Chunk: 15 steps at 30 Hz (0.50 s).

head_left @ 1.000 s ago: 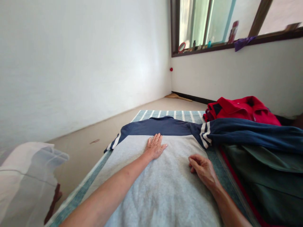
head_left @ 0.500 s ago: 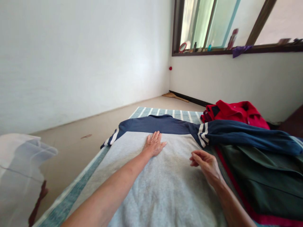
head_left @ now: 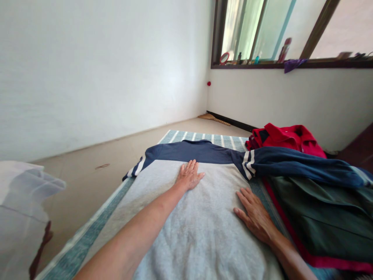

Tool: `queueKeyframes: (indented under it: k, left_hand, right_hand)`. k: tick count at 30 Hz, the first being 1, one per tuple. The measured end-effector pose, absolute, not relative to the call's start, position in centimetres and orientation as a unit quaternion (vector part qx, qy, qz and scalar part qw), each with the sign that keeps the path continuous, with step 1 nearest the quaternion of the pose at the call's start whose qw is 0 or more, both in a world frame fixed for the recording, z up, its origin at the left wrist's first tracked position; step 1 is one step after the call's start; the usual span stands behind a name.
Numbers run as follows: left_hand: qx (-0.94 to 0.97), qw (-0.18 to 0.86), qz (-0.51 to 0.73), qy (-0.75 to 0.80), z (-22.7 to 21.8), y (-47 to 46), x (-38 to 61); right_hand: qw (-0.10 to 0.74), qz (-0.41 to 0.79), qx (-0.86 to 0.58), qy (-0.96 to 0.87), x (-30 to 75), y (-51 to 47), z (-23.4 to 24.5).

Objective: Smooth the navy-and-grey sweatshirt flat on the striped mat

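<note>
A grey shirt (head_left: pixel 201 229) with a navy yoke and white-striped sleeves lies spread flat on a striped teal mat (head_left: pixel 87 243). My left hand (head_left: pixel 189 175) rests palm down on the shirt's chest, just below the navy band, fingers stretched out. My right hand (head_left: pixel 253 214) lies flat on the shirt's right edge, fingers extended. The shirt's right sleeve (head_left: pixel 297 165) stretches across other clothes.
A dark green garment (head_left: pixel 326 217) with red trim lies to the right, a red garment (head_left: pixel 288 140) behind it. White cloth (head_left: pixel 23 214) sits at the left edge. Bare floor (head_left: pixel 96 175) runs along the white wall. A window sill (head_left: pixel 291 62) holds small items.
My right hand, curled and lifted a moment ago, has opened and come down flat on the shirt. The left hand has stayed put. The view has shifted slightly.
</note>
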<state>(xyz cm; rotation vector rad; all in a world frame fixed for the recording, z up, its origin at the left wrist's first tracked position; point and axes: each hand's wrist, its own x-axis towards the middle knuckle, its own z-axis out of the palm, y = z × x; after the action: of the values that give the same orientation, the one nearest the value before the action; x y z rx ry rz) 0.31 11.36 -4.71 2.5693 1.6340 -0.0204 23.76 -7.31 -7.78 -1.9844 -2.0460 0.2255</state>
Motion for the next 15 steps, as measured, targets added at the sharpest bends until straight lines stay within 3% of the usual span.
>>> queueKeyframes:
  k: [15]
  left_hand:
    - [0.841, 0.044, -0.021, 0.539, -4.62, 11.67, 0.53]
  right_hand:
    - [0.168, 0.076, -0.68, -0.71, 24.15, -7.16, -8.13]
